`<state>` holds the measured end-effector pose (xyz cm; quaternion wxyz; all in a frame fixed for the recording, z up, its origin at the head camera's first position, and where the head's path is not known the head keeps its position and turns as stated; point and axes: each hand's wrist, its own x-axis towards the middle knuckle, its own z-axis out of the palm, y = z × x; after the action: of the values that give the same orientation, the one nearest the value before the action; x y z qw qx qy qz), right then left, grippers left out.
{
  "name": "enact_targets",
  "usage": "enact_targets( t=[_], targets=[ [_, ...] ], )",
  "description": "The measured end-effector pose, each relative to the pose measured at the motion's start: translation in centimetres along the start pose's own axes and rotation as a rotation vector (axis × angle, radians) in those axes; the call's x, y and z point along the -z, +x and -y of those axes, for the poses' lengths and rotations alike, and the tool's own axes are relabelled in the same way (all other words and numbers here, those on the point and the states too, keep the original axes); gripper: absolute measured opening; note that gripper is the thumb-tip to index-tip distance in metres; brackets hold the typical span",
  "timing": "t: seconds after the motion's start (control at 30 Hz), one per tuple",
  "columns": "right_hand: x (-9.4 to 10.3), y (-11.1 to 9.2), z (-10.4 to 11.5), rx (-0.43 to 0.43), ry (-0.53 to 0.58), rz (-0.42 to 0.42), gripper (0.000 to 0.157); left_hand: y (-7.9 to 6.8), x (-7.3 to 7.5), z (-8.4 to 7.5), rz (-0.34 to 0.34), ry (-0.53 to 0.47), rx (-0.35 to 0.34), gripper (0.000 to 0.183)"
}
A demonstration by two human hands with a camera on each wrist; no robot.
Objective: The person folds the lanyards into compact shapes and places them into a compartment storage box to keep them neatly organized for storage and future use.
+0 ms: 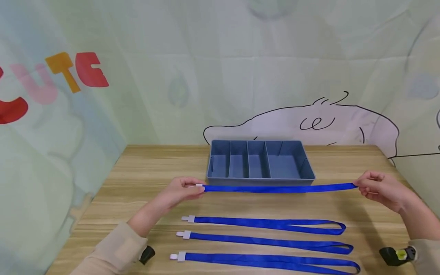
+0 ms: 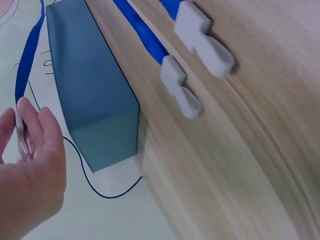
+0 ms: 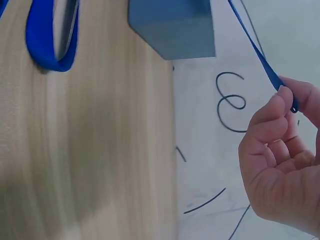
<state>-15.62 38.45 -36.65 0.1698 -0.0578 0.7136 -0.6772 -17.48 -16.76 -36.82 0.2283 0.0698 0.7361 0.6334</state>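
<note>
A blue lanyard (image 1: pixel 275 189) is stretched level between both hands, in front of the grey-blue divided tray (image 1: pixel 288 160). My left hand (image 1: pixel 182 191) pinches its white clip end; in the left wrist view the clip (image 2: pixel 21 132) sits between thumb and fingers. At the other end my right hand (image 1: pixel 383 189) pinches the looped tip, seen in the right wrist view as a folded blue strap end (image 3: pixel 294 106) between thumb and forefinger. The lanyard is raised above the wooden table (image 1: pixel 151 164).
Nearer the front edge lie three more blue lanyards, a far one (image 1: pixel 240 221), a middle one (image 1: pixel 240 240) and a near one (image 1: pixel 240 258), white clips to the left. The tray's compartments hold nothing. Behind the table hangs a printed curtain (image 1: pixel 206 76).
</note>
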Motion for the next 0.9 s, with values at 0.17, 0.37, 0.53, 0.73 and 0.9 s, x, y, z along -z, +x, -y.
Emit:
enact_targets(
  t=[0.17, 0.37, 0.53, 0.73, 0.9],
  targets=[
    [-0.4, -0.2, 1.4, -0.026, -0.083, -0.060, 0.028, -0.2, -0.4, -0.7, -0.023, -0.048, 0.016, 0.036],
    [-1.1, -0.3, 3.2, 0.003, -0.111, -0.074, 0.028, -0.4, -0.8, -1.5, 0.014, -0.077, -0.003, 0.037],
    [-2.6, 0.0, 4.5, 0.036, -0.051, -0.075, 0.027, -0.6, -1.7, -2.2, 0.040, -0.107, -0.001, 0.034],
    [-4.6, 0.4, 5.5, 0.065, -0.015, -0.075, 0.025, -0.5, -3.1, -2.7, 0.076, -0.145, 0.005, 0.031],
    [-6.0, 0.8, 6.3, 0.111, -0.016, -0.079, 0.025, -0.7, -4.1, -3.2, 0.083, -0.141, -0.002, 0.031]
  ],
)
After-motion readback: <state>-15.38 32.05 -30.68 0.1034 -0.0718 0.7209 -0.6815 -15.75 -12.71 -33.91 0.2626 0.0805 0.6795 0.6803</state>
